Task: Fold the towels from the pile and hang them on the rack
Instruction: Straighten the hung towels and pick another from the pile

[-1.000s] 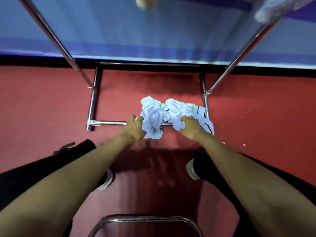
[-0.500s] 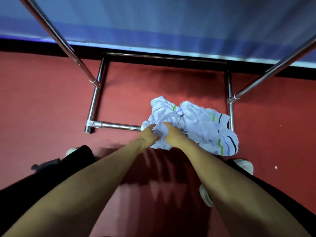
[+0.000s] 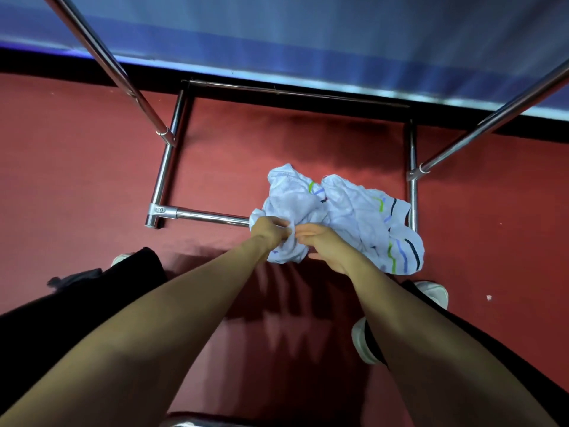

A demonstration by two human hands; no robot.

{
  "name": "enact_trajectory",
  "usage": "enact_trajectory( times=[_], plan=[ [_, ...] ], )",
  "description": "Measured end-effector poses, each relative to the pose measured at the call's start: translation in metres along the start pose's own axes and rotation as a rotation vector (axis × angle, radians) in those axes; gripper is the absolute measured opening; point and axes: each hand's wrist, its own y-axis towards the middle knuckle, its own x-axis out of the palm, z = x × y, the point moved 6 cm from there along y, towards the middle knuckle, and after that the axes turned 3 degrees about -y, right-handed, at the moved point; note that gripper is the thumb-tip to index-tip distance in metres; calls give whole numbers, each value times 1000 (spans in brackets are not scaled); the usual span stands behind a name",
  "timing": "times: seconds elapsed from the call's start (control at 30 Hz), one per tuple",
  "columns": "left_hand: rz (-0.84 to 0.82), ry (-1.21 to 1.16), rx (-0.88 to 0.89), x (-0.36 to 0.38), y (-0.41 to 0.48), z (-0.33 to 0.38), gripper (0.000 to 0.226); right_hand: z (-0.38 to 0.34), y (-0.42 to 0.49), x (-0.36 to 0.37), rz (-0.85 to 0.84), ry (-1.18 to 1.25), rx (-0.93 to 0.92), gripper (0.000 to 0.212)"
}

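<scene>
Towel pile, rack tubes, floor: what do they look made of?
Towel pile: soft white terry-like cloth, matte, with green, blue and dark stripes; it crumples in loose folds.
Rack tubes: polished metal, probably chromed or stainless steel; bright mirror-like highlights, clamp fittings at the joints.
Floor: red, matte, faintly textured; carpet or a rubbery sheet, cannot tell which.

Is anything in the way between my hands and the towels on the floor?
Nothing visible. The left hand grips the near edge of the towel pile, and the right hand is open right beside it. The rack's bottom bar disappears under the pile, not across the hands' path.
</scene>
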Motion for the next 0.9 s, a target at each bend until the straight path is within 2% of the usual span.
enact_trajectory(
  times=[0.07,0.13,0.27,0.37,0.47,0.53,0.7,0.8,0.9],
  plan=[
    [26,34,55,-13,-10,8,16,-1,-7,-1,-1,88,-41,23],
    [-15,66,93,-20,-23,19,8,-3,-14,-4,46,87,-76,23],
    [-176,19,193,-32,-62,46,12,-35,-42,-12,200,-85,-214,34],
    [-309,-46,264,-45,-98,68,14,-54,-70,-16,301,-208,-295,26],
    [-367,-172,309,-69,-138,95,16,-72,-93,-13,333,-316,-390,15],
    [-358,-268,334,-88,-163,113,19,-87,-118,-15,387,-366,-400,7],
    [-338,-328,370,-125,-218,137,20,-123,-180,-29,451,-462,-487,27],
    [-173,-319,421,-143,-229,138,23,-136,-209,-50,524,-305,-522,31],
    [9,-297,425,-151,-221,126,26,-147,-230,-51,472,-167,-614,27]
  ],
)
